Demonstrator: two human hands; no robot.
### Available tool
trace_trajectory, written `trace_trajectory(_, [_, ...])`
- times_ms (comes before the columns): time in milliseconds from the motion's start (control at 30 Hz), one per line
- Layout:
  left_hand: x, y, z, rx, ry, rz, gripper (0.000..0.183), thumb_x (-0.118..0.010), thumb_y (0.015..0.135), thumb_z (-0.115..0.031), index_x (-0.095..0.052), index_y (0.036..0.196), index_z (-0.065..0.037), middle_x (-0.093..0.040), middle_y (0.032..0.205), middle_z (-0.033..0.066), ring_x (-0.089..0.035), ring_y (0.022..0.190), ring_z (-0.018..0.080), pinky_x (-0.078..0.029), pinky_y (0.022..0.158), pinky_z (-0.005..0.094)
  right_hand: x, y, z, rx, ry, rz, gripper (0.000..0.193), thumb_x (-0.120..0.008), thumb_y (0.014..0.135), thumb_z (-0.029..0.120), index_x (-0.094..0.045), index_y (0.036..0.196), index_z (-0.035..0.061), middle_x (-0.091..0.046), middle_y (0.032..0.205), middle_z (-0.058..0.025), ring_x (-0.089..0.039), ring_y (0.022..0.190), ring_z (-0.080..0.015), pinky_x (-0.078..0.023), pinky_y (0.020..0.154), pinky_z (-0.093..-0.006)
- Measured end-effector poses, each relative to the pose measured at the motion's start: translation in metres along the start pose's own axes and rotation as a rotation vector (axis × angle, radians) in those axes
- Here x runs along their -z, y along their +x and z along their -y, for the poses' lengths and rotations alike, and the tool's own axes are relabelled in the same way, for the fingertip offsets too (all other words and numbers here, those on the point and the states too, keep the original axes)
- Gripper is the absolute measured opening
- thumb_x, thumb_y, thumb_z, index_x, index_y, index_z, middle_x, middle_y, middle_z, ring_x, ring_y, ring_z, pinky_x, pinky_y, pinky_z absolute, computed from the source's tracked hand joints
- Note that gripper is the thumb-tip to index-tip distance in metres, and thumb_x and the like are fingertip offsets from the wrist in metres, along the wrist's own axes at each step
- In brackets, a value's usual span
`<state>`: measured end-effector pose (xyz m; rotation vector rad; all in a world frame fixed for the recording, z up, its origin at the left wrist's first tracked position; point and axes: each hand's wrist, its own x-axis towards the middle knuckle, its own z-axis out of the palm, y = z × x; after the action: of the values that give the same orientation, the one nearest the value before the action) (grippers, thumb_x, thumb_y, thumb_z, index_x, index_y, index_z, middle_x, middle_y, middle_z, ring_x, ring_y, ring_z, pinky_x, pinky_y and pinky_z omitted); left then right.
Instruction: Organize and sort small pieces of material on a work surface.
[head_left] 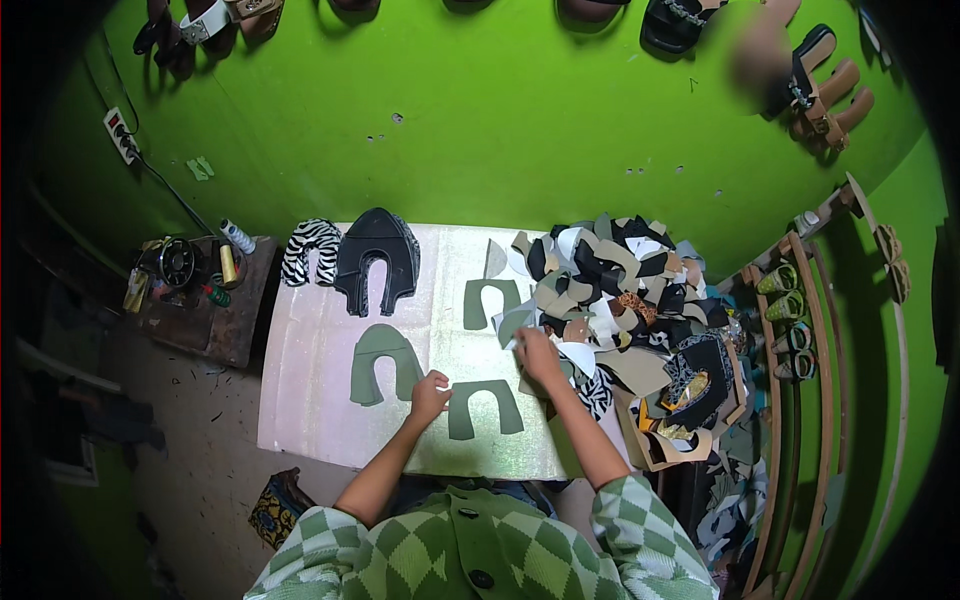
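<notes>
My right hand (540, 356) is closed on the edge of a green cut piece (515, 320) of thin sheet material, beside the scrap pile. My left hand (430, 400) rests low over the table between two green pieces, its fingers loosely curled and slightly apart, with nothing visible in them. To its left lies a stack of green horseshoe-shaped pieces (372, 345). A green arch-shaped piece (484, 390) lies flat just right of it. Farther back is another green arch-shaped piece (475, 302), partly beside the scraps.
A black horseshoe-shaped stack (350, 255) and zebra-print pieces (297, 262) lie at the table's (310, 400) back left. Mixed scraps (610, 270) heap on the right, above an open carton (640, 440). A side bench (215, 325) holds thread spools. Sandals (785, 305) hang on a wooden rack.
</notes>
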<state>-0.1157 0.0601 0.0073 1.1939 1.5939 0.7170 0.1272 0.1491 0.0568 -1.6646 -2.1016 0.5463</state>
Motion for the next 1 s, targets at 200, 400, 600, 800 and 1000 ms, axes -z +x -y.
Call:
trace_trajectory(200, [-0.013,-0.008,-0.003,-0.029,0.004,-0.067,0.027,-0.066,0.073,-0.001,-0.055,0.097,0.002,-0.059,0.087,0.0108,-0.062,0.065,0.0161,-0.054,0.046,0.0271,-0.029,0.059,-0.048,0.081,-0.316,-0.027,0.030,-0.068,0.067,0.009,-0.059,0.096,0.0104,-0.056,0.100,-0.0083,-0.053,0.096,-0.0280,-0.045,0.077,-0.0400])
trace_trajectory(400, [-0.009,-0.014,-0.010,-0.049,-0.018,-0.145,0.029,-0.066,0.074,-0.004,-0.053,0.099,0.002,-0.059,0.091,0.0114,-0.062,0.065,0.0157,-0.051,0.052,0.0252,-0.030,0.072,-0.053,0.067,-0.362,0.074,0.009,-0.071,0.065,0.016,-0.064,0.070,0.0130,-0.058,0.086,-0.0067,-0.056,0.086,-0.0272,-0.043,0.072,-0.0416])
trace_trajectory(600, [-0.019,-0.001,-0.036,-0.230,0.028,-0.138,0.056,-0.072,0.074,-0.017,-0.045,0.120,-0.002,-0.058,0.106,0.0166,-0.061,0.091,0.0259,-0.051,0.077,0.0343,0.008,0.048,-0.014,0.066,-0.240,-0.046,0.003,-0.067,0.068,0.016,-0.066,0.070,0.0140,-0.064,0.074,-0.0056,-0.060,0.077,-0.0247,-0.042,0.069,-0.0402])
trace_trajectory(800, [-0.020,0.020,-0.063,-0.299,0.021,0.146,0.048,-0.066,0.080,-0.027,-0.051,0.120,-0.005,-0.059,0.110,0.0180,-0.057,0.104,0.0225,-0.044,0.088,0.0327,0.019,0.008,0.018,-0.025,0.450,0.149,0.018,-0.073,0.068,0.017,-0.067,0.079,0.0052,-0.064,0.066,-0.0056,-0.060,0.060,-0.0135,-0.047,0.058,-0.0277])
trace_trajectory(1000, [-0.021,0.018,-0.037,-0.140,-0.185,0.225,0.015,-0.055,0.088,-0.012,-0.060,0.091,0.001,-0.067,0.078,0.0088,-0.065,0.067,0.0125,-0.049,0.061,0.0237,-0.001,-0.031,0.008,-0.185,0.586,0.250,0.019,-0.074,0.071,0.012,-0.067,0.083,-0.0006,-0.064,0.068,-0.0029,-0.056,0.060,-0.0060,-0.047,0.058,-0.0214])
